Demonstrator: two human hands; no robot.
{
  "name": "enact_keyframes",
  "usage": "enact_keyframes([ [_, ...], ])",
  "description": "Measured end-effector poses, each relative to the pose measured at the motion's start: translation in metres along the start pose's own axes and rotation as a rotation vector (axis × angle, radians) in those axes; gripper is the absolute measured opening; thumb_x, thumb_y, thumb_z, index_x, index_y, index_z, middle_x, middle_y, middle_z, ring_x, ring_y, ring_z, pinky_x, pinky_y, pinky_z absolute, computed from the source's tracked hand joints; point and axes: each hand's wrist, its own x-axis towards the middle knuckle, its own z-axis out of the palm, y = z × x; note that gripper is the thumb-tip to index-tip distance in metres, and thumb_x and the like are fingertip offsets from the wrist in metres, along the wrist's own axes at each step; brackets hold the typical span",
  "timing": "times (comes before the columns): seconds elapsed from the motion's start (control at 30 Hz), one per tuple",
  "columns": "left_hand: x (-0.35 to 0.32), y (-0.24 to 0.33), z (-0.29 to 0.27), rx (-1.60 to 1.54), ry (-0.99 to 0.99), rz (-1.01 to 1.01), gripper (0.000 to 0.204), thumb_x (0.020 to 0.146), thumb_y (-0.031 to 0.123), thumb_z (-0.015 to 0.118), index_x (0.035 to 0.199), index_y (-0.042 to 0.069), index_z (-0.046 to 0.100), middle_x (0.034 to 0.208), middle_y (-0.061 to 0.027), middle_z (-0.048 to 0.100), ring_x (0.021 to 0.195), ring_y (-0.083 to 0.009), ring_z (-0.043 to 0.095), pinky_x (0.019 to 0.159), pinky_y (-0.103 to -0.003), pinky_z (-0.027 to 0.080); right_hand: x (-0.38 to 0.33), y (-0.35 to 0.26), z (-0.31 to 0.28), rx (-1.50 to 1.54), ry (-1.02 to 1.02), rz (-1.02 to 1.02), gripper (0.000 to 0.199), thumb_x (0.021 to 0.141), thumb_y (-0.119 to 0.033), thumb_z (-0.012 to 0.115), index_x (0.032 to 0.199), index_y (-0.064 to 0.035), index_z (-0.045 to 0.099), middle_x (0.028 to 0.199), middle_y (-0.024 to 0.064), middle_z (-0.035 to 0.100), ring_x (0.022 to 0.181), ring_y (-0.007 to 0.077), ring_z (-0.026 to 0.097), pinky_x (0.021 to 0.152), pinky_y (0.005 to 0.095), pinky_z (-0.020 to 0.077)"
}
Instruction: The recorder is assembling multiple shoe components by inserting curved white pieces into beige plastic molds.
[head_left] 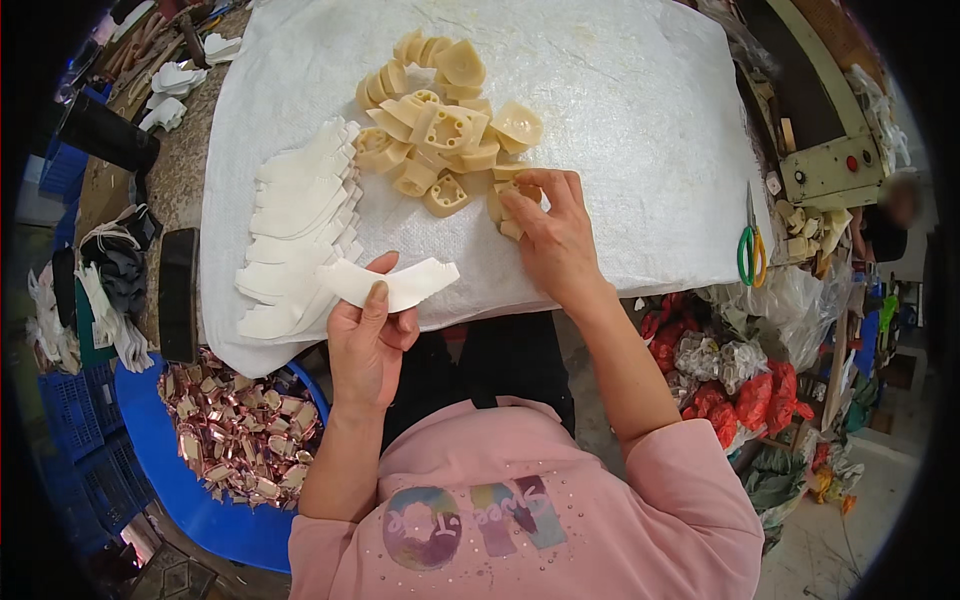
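My left hand (pixel 362 350) is closed, pinching a curved white strip (pixel 425 284) with jagged ends between thumb and fingers, just over the table's near edge. My right hand (pixel 558 240) has its fingers and thumb closed around a small beige molded plastic piece (pixel 495 207), partly hidden by the fingers. That piece is at the near right side of a heap of similar beige pieces (pixel 445 130), some with holes and a hollow underside. To the left lies an overlapping stack of white strips (pixel 295 215), its near end close to my left hand.
White woven sheeting (pixel 630 110) covers the table. Scissors (pixel 746 255) with green and yellow handles lie at its right edge. A dark phone (pixel 178 295) sits at the left. Below it, a blue basin (pixel 150 420) holds shiny pinkish pieces. Red plastic bags (pixel 755 400) lie at lower right.
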Motion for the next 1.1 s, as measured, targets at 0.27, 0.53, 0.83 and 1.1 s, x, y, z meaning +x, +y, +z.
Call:
enact_keyframes([
  [0.27, 0.0, -0.002, 0.004, -0.042, -0.082, 0.036, 0.04, 0.098, 0.023, 0.043, 0.125, -0.006, 0.046, 0.086, -0.0088, 0.058, 0.068, -0.0115, 0.051, 0.054, -0.025, 0.04, 0.004, 0.022, -0.032, 0.265, -0.165, 0.137, 0.026, 0.066, 0.007, 0.057, 0.088, -0.0045, 0.063, 0.099, 0.0122, 0.056, 0.094, 0.0294, 0.052, 0.078, 0.0358, 0.0476],
  [0.53, 0.004, -0.01, 0.014, 0.083, -0.171, 0.089, 0.04, 0.1, 0.022, 0.034, 0.123, -0.008, 0.048, 0.099, -0.0133, 0.059, 0.082, -0.0168, 0.055, 0.072, -0.03, 0.044, -0.001, -0.007, -0.017, -0.208, -0.057, -0.149, 0.025, 0.065, 0.004, 0.06, 0.087, -0.0072, 0.062, 0.098, 0.0108, 0.054, 0.092, 0.028, 0.053, 0.076, 0.0345, 0.0471],
  [0.83, 0.041, -0.04, 0.044, 1.08, -0.467, 0.73, 0.022, 0.092, 0.018, 0.05, 0.107, 0.007, 0.061, 0.112, -0.0159, 0.059, 0.112, -0.0359, 0.05, 0.097, -0.041, 0.037, -0.012, 0.023, -0.018, 0.205, -0.067, -0.009, 0.039, 0.064, 0.006, 0.061, 0.101, -0.0062, 0.061, 0.098, 0.0103, 0.059, 0.093, 0.0279, 0.057, 0.073, 0.0346, 0.0506],
  [1.1, 0.038, -0.042, 0.051, 1.088, -0.409, 0.716, 0.022, 0.093, 0.017, 0.048, 0.107, 0.005, 0.061, 0.102, -0.0154, 0.062, 0.102, -0.0345, 0.056, 0.095, -0.043, 0.039, -0.041, 0.037, -0.003, 0.279, 0.293, 0.326, 0.047, 0.07, 0.01, 0.056, 0.113, -0.0057, 0.058, 0.095, 0.0156, 0.059, 0.091, 0.0294, 0.06, 0.074, 0.0352, 0.0501],
])
